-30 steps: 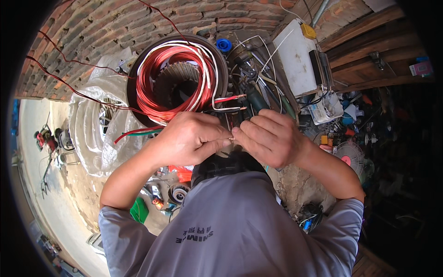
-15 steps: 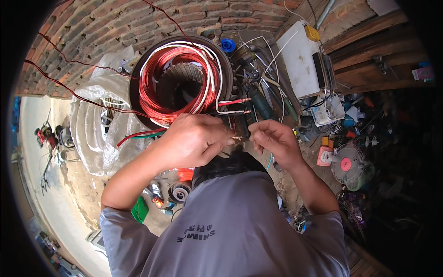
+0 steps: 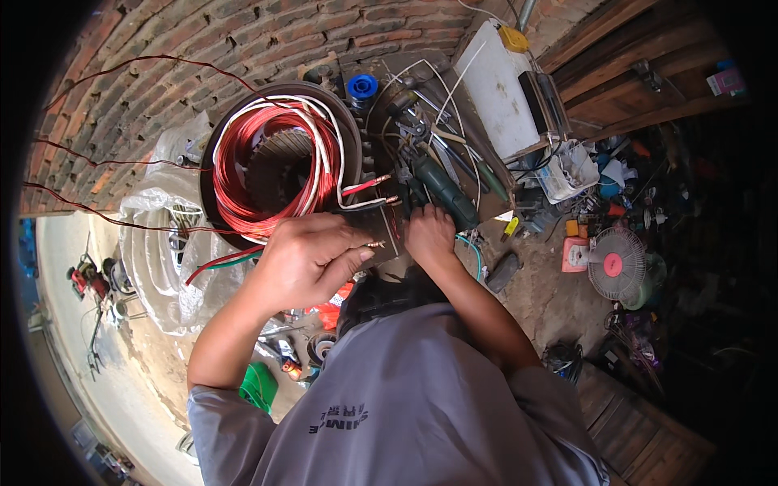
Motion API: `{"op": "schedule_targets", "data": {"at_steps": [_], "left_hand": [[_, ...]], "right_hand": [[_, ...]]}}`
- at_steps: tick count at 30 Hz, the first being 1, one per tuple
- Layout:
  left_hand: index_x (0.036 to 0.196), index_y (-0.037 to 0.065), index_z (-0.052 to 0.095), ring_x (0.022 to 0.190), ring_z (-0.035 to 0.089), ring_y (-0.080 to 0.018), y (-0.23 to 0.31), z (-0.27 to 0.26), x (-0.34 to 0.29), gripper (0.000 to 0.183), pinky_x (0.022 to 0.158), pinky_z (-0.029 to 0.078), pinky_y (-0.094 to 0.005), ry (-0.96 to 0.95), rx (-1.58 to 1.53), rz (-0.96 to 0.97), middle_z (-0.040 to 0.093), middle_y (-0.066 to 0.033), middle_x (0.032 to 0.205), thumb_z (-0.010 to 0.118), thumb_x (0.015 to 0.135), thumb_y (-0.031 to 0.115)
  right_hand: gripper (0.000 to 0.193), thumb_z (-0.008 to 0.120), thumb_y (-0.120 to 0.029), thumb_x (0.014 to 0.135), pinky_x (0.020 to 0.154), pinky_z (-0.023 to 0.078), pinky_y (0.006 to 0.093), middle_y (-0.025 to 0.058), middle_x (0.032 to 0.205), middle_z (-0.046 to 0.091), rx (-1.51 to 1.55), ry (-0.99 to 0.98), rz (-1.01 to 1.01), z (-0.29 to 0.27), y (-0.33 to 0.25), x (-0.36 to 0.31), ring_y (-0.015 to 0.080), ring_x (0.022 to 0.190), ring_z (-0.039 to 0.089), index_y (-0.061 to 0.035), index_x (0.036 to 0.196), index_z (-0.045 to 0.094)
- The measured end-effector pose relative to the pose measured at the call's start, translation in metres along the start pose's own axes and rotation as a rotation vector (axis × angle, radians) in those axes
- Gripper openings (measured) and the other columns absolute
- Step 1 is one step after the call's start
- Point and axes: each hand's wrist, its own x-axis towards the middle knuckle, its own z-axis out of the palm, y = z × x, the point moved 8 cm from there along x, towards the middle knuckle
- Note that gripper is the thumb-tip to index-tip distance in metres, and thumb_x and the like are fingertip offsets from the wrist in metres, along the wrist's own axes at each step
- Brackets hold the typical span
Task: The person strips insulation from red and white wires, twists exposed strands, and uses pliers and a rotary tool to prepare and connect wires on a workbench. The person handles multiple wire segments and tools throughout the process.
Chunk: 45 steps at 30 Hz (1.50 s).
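My left hand pinches an insulated wire near its bare, twisted copper end, which sticks out past the thumb. Just beyond it stands a motor stator, a round metal housing with a thick ring of red winding wire and white leads. Two leads, one red and one white, reach out to the right with copper tips. My right hand rests at the near edge of the tool pile, fingers curled down by dark handles; whatever they grip is hidden. A dark green cylindrical tool lies beside it.
Pliers and other hand tools crowd the board right of the stator. A blue spool stands behind. Clear plastic sheeting lies left; dark red wires stretch toward the brick wall. A fan is at right.
My right hand has moved from beside the copper end, forward and left, down to the tools. My left hand keeps its pinch on the wire. The view has shifted.
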Motion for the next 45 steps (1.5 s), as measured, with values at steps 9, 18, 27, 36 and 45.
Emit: {"op": "schedule_targets", "data": {"at_steps": [9, 18, 27, 36, 45], "left_hand": [[0.099, -0.002, 0.077, 0.07, 0.068, -0.0339, 0.001, -0.002, -0.001, 0.012, 0.063, 0.055, -0.0415, 0.031, -0.037, -0.015, 0.071, -0.0147, 0.081, 0.078, 0.089, 0.006], [0.098, -0.003, 0.077, 0.069, 0.066, -0.0332, 0.003, -0.002, 0.0, 0.014, 0.061, 0.05, -0.0417, 0.009, -0.023, -0.01, 0.07, -0.0151, 0.079, 0.075, 0.094, 0.01], [0.106, 0.002, 0.076, 0.083, 0.071, -0.0349, 0.001, -0.001, -0.002, 0.014, 0.072, 0.056, -0.0446, -0.006, -0.095, -0.043, 0.072, -0.014, 0.089, 0.071, 0.098, 0.013], [0.099, 0.003, 0.079, 0.076, 0.069, -0.0326, 0.005, 0.001, -0.003, 0.01, 0.066, 0.054, -0.0429, 0.009, -0.007, -0.022, 0.074, -0.0127, 0.085, 0.076, 0.092, 0.009], [0.098, 0.008, 0.08, 0.08, 0.071, -0.0328, 0.001, 0.004, -0.005, 0.01, 0.068, 0.056, -0.045, -0.014, 0.075, -0.024, 0.073, -0.0106, 0.086, 0.075, 0.09, 0.013]], "right_hand": [[0.025, 0.065, -0.022, 0.091, 0.082, 0.06, 0.051, 0.0245, 0.099, 0.075, 0.22, -0.02, 0.144, -0.027, 0.002, 0.015, 0.0422, 0.091, 0.075, 0.0016, 0.093, 0.07], [0.023, 0.076, -0.02, 0.097, 0.102, 0.05, 0.0424, 0.015, 0.128, 0.061, 1.746, -0.051, -0.008, -0.08, 0.049, -0.008, 0.0282, 0.114, 0.063, 0.0001, 0.103, 0.067], [0.033, 0.07, -0.003, 0.085, 0.104, 0.053, 0.0472, 0.0234, 0.144, 0.058, 1.038, -0.405, -0.51, -0.199, 0.05, -0.043, 0.0361, 0.125, 0.064, 0.0031, 0.117, 0.071], [0.048, 0.069, -0.002, 0.075, 0.105, 0.049, 0.0472, 0.0203, 0.136, 0.06, 0.24, -0.308, -0.85, -0.272, 0.006, -0.035, 0.0413, 0.121, 0.06, -0.0031, 0.123, 0.072], [0.046, 0.07, -0.002, 0.075, 0.098, 0.052, 0.0454, 0.0174, 0.127, 0.062, 0.248, -0.395, -0.868, -0.272, -0.009, -0.025, 0.0399, 0.112, 0.062, -0.0071, 0.121, 0.074]]}}
